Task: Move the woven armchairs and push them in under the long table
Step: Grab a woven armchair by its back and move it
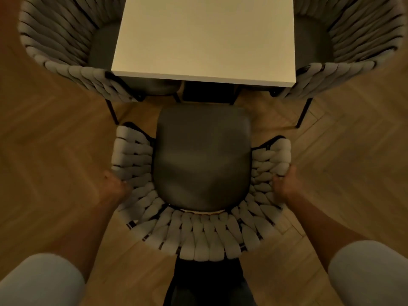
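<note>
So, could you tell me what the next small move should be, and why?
Probably push the chair straight forward: the left hand and right hand grip its woven sides, it faces the table end, and its seat stops short of the edge.

Under me is a wooden floor (353, 151), parquet laid in a herringbone pattern, the short planks meeting in zigzag rows on both sides of my view. The light on it is warm and dim. The boards look paler and yellower on the right and near the middle, and browner and darker out to the left, with a reddish tint in the top left corner. The picture is too soft for me to make out any grain. In the bottom corners are my pale left sleeve (39, 281) and right sleeve (371, 272), and low between them are my dark trousers (207, 283).
</note>
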